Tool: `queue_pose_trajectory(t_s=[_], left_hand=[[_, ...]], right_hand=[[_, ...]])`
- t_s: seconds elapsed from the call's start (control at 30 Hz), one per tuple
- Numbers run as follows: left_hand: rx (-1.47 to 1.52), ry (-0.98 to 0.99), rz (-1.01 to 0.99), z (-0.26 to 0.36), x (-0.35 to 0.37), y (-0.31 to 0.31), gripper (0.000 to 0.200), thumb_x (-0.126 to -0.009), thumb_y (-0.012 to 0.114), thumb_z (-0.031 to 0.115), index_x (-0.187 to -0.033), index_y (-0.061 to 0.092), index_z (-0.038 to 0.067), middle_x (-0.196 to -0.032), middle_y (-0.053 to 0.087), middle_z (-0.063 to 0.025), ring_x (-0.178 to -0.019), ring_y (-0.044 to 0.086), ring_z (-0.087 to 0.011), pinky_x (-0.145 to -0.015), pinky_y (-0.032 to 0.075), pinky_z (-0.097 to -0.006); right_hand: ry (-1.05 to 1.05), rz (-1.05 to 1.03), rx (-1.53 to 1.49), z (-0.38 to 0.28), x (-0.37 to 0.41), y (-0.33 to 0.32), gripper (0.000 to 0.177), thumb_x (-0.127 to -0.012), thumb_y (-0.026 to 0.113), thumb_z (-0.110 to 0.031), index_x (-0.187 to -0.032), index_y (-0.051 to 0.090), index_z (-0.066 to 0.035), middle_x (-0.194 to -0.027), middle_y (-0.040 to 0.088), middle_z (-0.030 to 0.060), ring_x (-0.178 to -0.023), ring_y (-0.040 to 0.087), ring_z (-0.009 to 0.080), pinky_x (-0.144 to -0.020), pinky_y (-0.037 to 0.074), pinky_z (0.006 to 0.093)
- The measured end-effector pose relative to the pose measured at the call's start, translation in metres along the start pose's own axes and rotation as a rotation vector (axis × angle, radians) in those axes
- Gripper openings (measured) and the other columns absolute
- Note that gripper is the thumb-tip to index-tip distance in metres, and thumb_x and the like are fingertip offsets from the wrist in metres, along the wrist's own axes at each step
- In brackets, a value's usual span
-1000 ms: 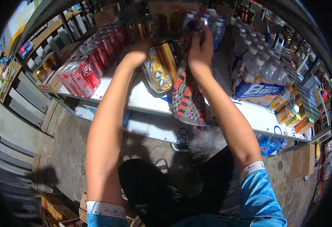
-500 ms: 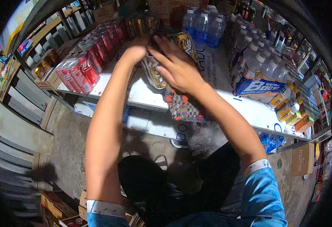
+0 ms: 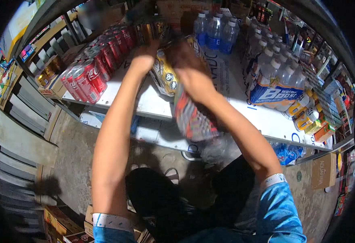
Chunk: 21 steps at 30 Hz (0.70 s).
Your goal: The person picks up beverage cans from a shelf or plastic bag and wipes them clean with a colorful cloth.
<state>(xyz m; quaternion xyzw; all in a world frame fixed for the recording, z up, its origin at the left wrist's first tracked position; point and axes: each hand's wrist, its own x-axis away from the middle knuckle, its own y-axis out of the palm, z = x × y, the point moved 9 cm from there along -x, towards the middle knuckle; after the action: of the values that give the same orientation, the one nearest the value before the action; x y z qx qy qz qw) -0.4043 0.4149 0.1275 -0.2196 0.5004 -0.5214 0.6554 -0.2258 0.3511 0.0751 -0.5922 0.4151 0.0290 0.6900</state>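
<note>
Several gold and silver cans [image 3: 167, 77] stand in a group at the middle of the white shelf [image 3: 234, 111]. My left hand [image 3: 144, 58] is at the left side of this group; its fingers are blurred and in shadow. Over the right part of the cans is my right hand [image 3: 194, 79], smeared by motion. A checkered, multicoloured cloth [image 3: 193, 117] hangs below my right hand, over the shelf's front edge, and its upper end goes under that hand.
Red cans [image 3: 89, 79] stand in rows at the left. Clear bottles with blue labels [image 3: 214, 34] are behind. A wrapped bottle pack [image 3: 276, 91] and yellow-labelled bottles [image 3: 307, 115] stand at the right. A cardboard box [image 3: 324, 171] is at the lower right.
My right hand has moved slightly down, uncovering more of the gold cans' front. The cloth has swung and hangs a little lower. My left hand has shifted slightly.
</note>
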Motion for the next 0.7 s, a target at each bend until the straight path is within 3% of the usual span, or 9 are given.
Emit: queue_pose_trajectory(t_s=[0.07, 0.13, 0.17, 0.2, 0.27, 0.4, 0.6, 0.67, 0.7], left_hand=[[0.056, 0.224, 0.187, 0.015, 0.019, -0.012, 0.036, -0.108, 0.039, 0.016, -0.134, 0.062, 0.003, -0.129, 0.067, -0.0282, -0.117, 0.065, -0.0445, -0.101, 0.051, -0.0437], [0.219, 0.172, 0.211, 0.014, 0.027, -0.013, 0.035, -0.106, 0.051, 0.023, -0.129, 0.067, 0.002, -0.125, 0.071, -0.0252, -0.114, 0.069, -0.0385, -0.097, 0.052, -0.0413], [0.347, 0.090, 0.206, 0.010, 0.027, -0.011, 0.034, -0.103, 0.057, 0.026, -0.124, 0.071, 0.002, -0.120, 0.074, -0.0226, -0.110, 0.071, -0.0342, -0.095, 0.053, -0.0394], [0.478, 0.006, 0.200, 0.007, 0.029, -0.008, 0.034, -0.101, 0.064, 0.029, -0.120, 0.074, 0.002, -0.114, 0.076, -0.0201, -0.107, 0.073, -0.0298, -0.092, 0.053, -0.0376], [0.456, -0.002, 0.262, 0.013, 0.030, -0.014, 0.036, -0.096, 0.069, 0.034, -0.114, 0.077, 0.004, -0.110, 0.076, -0.0209, -0.104, 0.074, -0.0334, -0.090, 0.055, -0.0387], [0.354, 0.009, 0.395, 0.018, 0.035, -0.024, 0.039, -0.092, 0.072, 0.042, -0.107, 0.080, 0.007, -0.105, 0.076, -0.0221, -0.100, 0.074, -0.0375, -0.086, 0.056, -0.0418], [0.327, -0.080, 0.377, -0.035, 0.017, -0.011, 0.050, -0.093, 0.070, 0.049, -0.107, 0.079, 0.002, -0.104, 0.075, -0.0260, -0.102, 0.074, -0.0381, -0.086, 0.055, -0.0423], [0.537, -0.136, 0.362, -0.044, 0.022, -0.007, 0.054, -0.093, 0.072, 0.050, -0.111, 0.078, 0.000, -0.104, 0.078, -0.0222, -0.100, 0.075, -0.0282, -0.087, 0.054, -0.0385], [0.591, -0.165, 0.321, -0.044, 0.023, -0.007, 0.051, -0.093, 0.074, 0.047, -0.113, 0.078, 0.000, -0.105, 0.078, -0.0174, -0.099, 0.073, -0.0223, -0.088, 0.054, -0.0363]], right_hand=[[-0.079, 0.094, 0.115, 0.003, -0.003, -0.014, 0.043, -0.106, 0.051, -0.025, -0.141, 0.058, -0.001, -0.134, 0.061, 0.0264, -0.125, 0.059, 0.0400, -0.105, 0.048, 0.0474], [-0.205, 0.270, 0.333, -0.005, -0.002, -0.028, 0.047, -0.110, 0.045, -0.025, -0.150, 0.049, 0.000, -0.153, 0.049, 0.0266, -0.146, 0.042, 0.0420, -0.122, 0.034, 0.0456], [0.048, 0.493, -0.187, 0.023, -0.006, -0.040, 0.055, -0.110, 0.046, -0.030, -0.156, 0.042, 0.000, -0.165, 0.033, 0.0259, -0.155, 0.027, 0.0414, -0.128, 0.021, 0.0443], [0.056, 0.488, -0.193, 0.017, -0.012, -0.034, 0.055, -0.110, 0.046, -0.030, -0.156, 0.042, 0.000, -0.165, 0.033, 0.0259, -0.155, 0.027, 0.0414, -0.128, 0.021, 0.0443], [0.549, 0.647, -0.323, 0.052, -0.004, -0.030, 0.057, -0.108, 0.045, -0.028, -0.153, 0.042, 0.006, -0.162, 0.035, 0.0295, -0.151, 0.031, 0.0477, -0.124, 0.029, 0.0512], [0.803, 0.834, -0.566, 0.098, 0.010, -0.011, 0.059, -0.109, 0.041, -0.031, -0.155, 0.040, 0.005, -0.164, 0.030, 0.0314, -0.152, 0.030, 0.0470, -0.126, 0.024, 0.0491], [0.795, 0.877, -0.586, 0.046, 0.025, -0.009, 0.060, -0.111, 0.039, -0.034, -0.149, 0.039, 0.012, -0.158, 0.033, 0.0384, -0.149, 0.035, 0.0470, -0.125, 0.026, 0.0479], [0.957, 0.258, -0.906, 0.015, 0.018, 0.020, 0.055, -0.111, 0.038, -0.032, -0.142, 0.040, 0.014, -0.153, 0.031, 0.0429, -0.144, 0.035, 0.0521, -0.120, 0.030, 0.0537], [1.000, 0.277, -0.967, -0.001, 0.021, 0.021, 0.051, -0.111, 0.038, -0.030, -0.137, 0.041, 0.014, -0.150, 0.030, 0.0442, -0.142, 0.033, 0.0541, -0.116, 0.031, 0.0568]])
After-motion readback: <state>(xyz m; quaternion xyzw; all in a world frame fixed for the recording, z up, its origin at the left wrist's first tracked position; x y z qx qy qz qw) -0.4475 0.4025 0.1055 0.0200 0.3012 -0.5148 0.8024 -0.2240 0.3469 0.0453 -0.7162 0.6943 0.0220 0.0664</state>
